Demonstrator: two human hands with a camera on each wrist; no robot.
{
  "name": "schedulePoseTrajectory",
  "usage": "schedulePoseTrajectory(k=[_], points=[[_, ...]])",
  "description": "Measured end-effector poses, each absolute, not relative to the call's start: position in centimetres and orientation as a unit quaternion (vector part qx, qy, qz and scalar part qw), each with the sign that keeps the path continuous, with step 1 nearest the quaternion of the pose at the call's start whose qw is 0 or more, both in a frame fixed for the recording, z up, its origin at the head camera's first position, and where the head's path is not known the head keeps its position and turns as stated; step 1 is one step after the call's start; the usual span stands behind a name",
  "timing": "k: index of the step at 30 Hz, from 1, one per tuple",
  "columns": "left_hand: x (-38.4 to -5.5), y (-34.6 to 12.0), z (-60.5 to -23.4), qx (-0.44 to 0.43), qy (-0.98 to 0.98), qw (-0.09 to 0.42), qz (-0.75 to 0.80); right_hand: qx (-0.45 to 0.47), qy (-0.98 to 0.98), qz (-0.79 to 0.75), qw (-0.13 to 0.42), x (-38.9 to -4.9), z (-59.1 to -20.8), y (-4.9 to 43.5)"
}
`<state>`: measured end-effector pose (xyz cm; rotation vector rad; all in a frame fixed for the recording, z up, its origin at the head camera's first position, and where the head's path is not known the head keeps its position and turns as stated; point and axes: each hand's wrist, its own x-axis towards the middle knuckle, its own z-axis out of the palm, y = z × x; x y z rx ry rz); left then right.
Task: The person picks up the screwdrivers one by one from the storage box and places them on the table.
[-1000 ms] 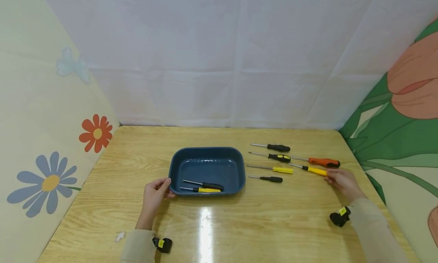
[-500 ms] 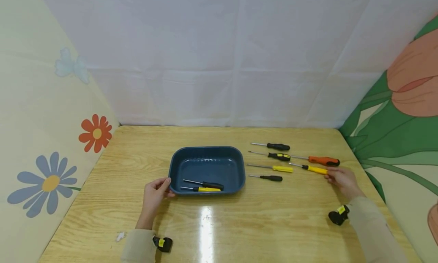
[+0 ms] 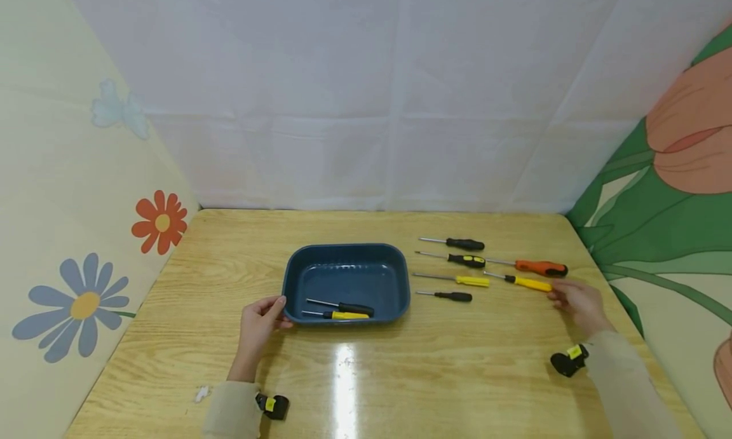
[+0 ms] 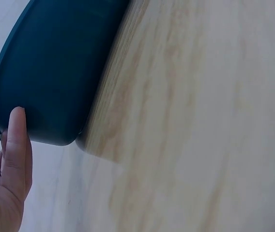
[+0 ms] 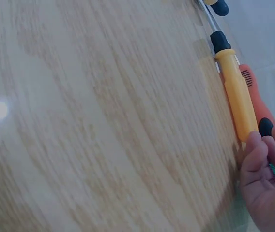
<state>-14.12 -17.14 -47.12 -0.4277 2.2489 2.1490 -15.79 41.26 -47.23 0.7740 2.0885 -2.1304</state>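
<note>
A dark blue rectangular tray [image 3: 349, 248] sits mid-table. My left hand [image 3: 262, 318] pinches its near left corner, thumb at the rim and fingers along the outer wall [image 4: 55, 96]. Inside lie a black screwdriver [image 3: 356, 310] and a yellow-handled screwdriver [image 3: 349, 316]. At the right, my right hand [image 3: 577, 302] is at the butt end of another yellow screwdriver [image 3: 532, 283] on the table. In the right wrist view, its fingertips touch the end of the yellow handle [image 5: 239, 96], with the thumb apart from it. Behind lies an orange-and-black screwdriver [image 3: 534, 267].
Between tray and right hand lie a black screwdriver [image 3: 466, 244], a black-and-yellow one [image 3: 466, 260], a yellow transparent-handled one [image 3: 471, 281] and a small black one [image 3: 454, 296]. A white scrap [image 3: 202, 394] is at the front left. A white cloth wall [image 3: 366, 140] rises behind.
The right hand has slipped slightly right along the yellow screwdriver, so more of its handle shows. That screwdriver's shaft has stayed nearly in place. The left hand and tray have not moved.
</note>
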Motion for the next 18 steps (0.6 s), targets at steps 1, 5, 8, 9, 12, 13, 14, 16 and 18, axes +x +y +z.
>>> schedulePoseTrajectory(k=[1, 5, 8, 9, 12, 13, 14, 16, 18], points=[[-14.1, -17.1, -47.1, -0.136, 0.717, 0.001, 0.684, 0.256, 0.681, -0.685, 0.025, -15.7, -47.2, 41.3], [-14.1, -17.1, -47.1, -0.136, 0.714, 0.0, 0.686, 0.264, 0.675, -0.689, 0.029, -15.5, -46.8, 41.4], [-14.1, -17.1, -47.1, -0.139, 0.713, 0.002, 0.687, 0.248, 0.641, -0.725, 0.037, -15.4, -46.4, 41.6], [-14.1, -17.1, -47.1, -0.14, 0.713, 0.003, 0.687, 0.238, 0.626, -0.742, 0.041, -15.3, -46.2, 41.6], [-14.1, -17.1, -47.1, -0.137, 0.712, 0.003, 0.688, 0.199, 0.586, -0.783, 0.052, -15.5, -45.6, 41.6], [-14.0, -17.1, -47.0, -0.135, 0.712, 0.002, 0.689, 0.184, 0.58, -0.792, 0.058, -15.6, -45.5, 41.7], [-14.0, -17.1, -47.0, -0.133, 0.713, 0.0, 0.689, 0.163, 0.573, -0.801, 0.067, -15.8, -45.5, 41.8], [-14.0, -17.0, -47.1, -0.129, 0.714, -0.003, 0.688, 0.113, 0.573, -0.807, 0.088, -16.3, -46.0, 42.4], [-14.0, -17.1, -47.1, -0.124, 0.713, -0.007, 0.69, 0.068, 0.581, -0.804, 0.105, -16.9, -46.9, 43.2]])
